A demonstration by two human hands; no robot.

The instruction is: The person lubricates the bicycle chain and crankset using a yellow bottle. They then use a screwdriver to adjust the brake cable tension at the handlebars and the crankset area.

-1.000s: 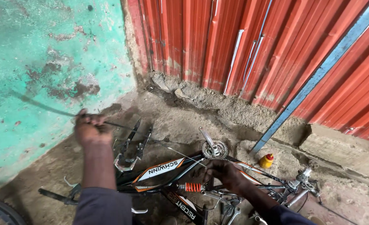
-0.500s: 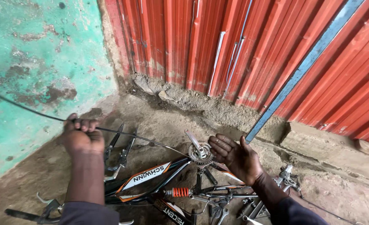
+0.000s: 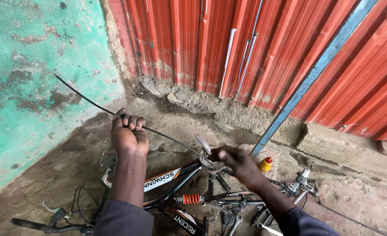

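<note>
Black cable, thin and stiff, one length: runs from the far left before the green wall, through the left hand, and down rightward to the chainring at scene centre. Left hand: fingers curled and pressed together in a fist about the cable, above the dirt floor. Right hand: set over the chainring at the cable's lower end, fingers bent; whether they pinch anything cannot be told. Bicycle frame, black, white and orange with a red coil spring: lying flat near the bottom centre, handlebar at near left. Containers, one: small yellow bottle with red cap, upright on the ground just right of the right hand, closed, contents not visible. Red corrugated sheeting with a blue bar leaning across it, far right. Change against half a second ago: right hand, then open with palm up beside the chainring, now lies down upon it; left hand's fist on the cable unchanged.
</note>
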